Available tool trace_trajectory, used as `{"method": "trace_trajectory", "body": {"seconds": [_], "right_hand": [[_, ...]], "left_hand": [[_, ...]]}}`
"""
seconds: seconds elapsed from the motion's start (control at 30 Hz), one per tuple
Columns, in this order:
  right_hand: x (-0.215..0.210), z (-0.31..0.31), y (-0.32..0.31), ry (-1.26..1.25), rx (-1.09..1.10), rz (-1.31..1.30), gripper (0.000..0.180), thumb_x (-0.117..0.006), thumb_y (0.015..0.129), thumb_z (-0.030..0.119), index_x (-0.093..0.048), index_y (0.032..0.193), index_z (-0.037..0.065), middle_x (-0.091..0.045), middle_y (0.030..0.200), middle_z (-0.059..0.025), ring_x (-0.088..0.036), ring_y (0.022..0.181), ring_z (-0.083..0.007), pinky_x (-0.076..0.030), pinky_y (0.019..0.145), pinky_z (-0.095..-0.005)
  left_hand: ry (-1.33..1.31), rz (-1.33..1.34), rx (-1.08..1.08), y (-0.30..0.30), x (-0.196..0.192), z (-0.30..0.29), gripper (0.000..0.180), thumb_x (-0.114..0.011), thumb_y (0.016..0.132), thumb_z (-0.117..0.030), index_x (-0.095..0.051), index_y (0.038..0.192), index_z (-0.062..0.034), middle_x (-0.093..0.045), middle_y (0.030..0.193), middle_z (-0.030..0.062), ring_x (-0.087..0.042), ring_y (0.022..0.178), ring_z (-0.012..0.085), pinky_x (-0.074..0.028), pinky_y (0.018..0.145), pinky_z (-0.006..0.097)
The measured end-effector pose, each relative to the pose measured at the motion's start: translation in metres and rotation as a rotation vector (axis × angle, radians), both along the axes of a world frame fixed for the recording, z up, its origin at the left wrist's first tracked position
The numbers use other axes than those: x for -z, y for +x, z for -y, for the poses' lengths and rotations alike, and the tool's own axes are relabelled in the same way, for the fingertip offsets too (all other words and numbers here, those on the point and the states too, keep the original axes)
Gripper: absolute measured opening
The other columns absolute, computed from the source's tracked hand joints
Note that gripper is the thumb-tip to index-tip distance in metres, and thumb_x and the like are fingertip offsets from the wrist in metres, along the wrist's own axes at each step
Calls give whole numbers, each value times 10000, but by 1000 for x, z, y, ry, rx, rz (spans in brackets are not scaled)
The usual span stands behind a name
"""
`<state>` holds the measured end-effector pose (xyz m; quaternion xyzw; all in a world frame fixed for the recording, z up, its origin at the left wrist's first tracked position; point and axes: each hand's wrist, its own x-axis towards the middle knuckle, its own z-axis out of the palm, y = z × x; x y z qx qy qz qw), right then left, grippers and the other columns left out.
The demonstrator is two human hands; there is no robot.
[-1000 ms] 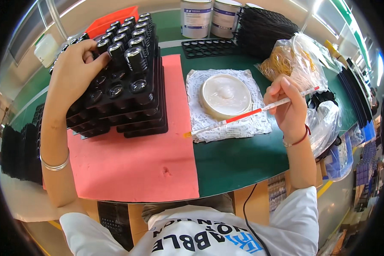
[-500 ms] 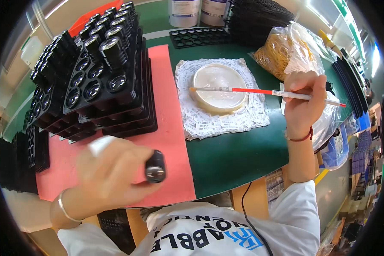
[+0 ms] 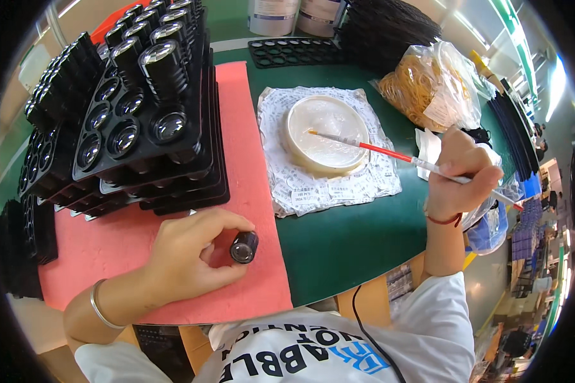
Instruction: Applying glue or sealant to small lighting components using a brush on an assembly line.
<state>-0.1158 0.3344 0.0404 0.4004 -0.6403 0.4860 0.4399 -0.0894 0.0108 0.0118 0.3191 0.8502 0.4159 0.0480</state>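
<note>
My left hand (image 3: 191, 258) is over the pink mat, its thumb and fingers closed around a small black lens barrel (image 3: 244, 247) with a glass end towards me. In my right hand (image 3: 461, 175) is a thin paintbrush (image 3: 396, 154) with a red and white handle, held slanting. Its bristle tip is over the inside of a round white dish (image 3: 292, 142); whether it touches the whitish contents I cannot tell. Under the dish lies a crumpled sheet of printed paper (image 3: 281, 182). Left of these, black trays (image 3: 144, 156) are stacked, with several black lens barrels (image 3: 163, 70) standing in the top one.
A pink mat (image 3: 255, 281) covers the left part of the green table (image 3: 351, 246). Farther back are a flat black holed tray (image 3: 294, 53), two white tubs (image 3: 273, 18) and a black stack (image 3: 390, 29). A bag of yellow rubber bands (image 3: 421, 86) lies beyond my right hand.
My left hand, blurred before, is now sharp, with the lens barrel slightly farther right. The brush tip has moved right from the dish's left rim to over its inside, and the brush slants more.
</note>
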Motion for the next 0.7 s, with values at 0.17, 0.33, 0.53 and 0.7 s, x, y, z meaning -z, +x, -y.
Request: {"method": "trace_trajectory", "body": {"seconds": [0.17,0.33,0.53,0.7], "right_hand": [[0,4,1,174,195,104,495,-386,926,306,-547,576,-4,-517,507,-64,-458,416,-139,-315,401,-244],[1,8,3,232,228,187,462,-388,924,246,-497,550,-2,-494,488,-71,-431,406,-132,-292,387,-237],[-2,7,-8,-388,100,414,485,-367,944,274,-373,509,60,-365,425,-44,-268,378,-110,-218,404,-253],[-13,14,-6,-547,-202,627,447,-346,944,319,-406,562,95,-321,409,16,-250,385,-73,-221,441,-238]], "left_hand": [[74,38,20,-1,4,3,373,-680,580,-30,-610,944,-72,-595,778,36,-382,403,65,-322,386,193],[92,83,-18,1,-1,2,375,-667,598,-33,-619,968,-68,-584,749,35,-381,407,63,-319,386,192],[154,238,-64,3,-6,4,371,-665,626,-7,-620,991,-57,-579,776,1,-343,453,-1,-262,404,165],[392,580,-89,6,-4,7,223,-686,730,-115,-627,930,-36,-588,757,-61,-288,502,-2,-224,425,168]]}}
